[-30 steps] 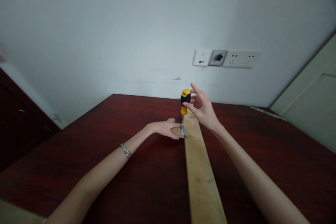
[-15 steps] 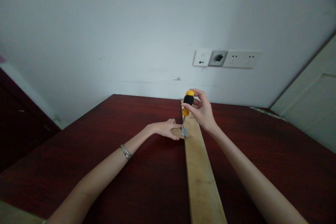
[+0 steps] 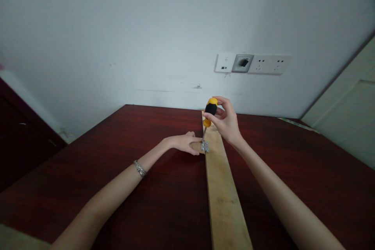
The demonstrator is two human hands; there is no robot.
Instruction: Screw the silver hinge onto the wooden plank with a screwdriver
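My right hand (image 3: pixel 227 121) is closed round the yellow and black handle of a screwdriver (image 3: pixel 211 108). The screwdriver leans slightly, and its tip meets the left leaf of a small metal hinge (image 3: pixel 204 146). That hinge bridges a long wooden board (image 3: pixel 224 191) and a small wooden piece (image 3: pixel 196 147) at the board's left edge. My left hand (image 3: pixel 186 143) grips the small piece, thumb on the near side and fingers on the far side. Whether a screw sits under the tip is too small to make out.
Both pieces of wood rest on a dark red table (image 3: pixel 164 203). A white wall (image 3: pixel 164 39) rises behind its far edge, with a row of sockets (image 3: pixel 265 65) on it. A thin patterned strip (image 3: pixel 299 124) lies at the far right edge, near a white door (image 3: pixel 351 113).
Little differs. My right hand and the screwdriver handle have shifted very slightly, while the tip stays on the hinge. The whole view has moved a few pixels.
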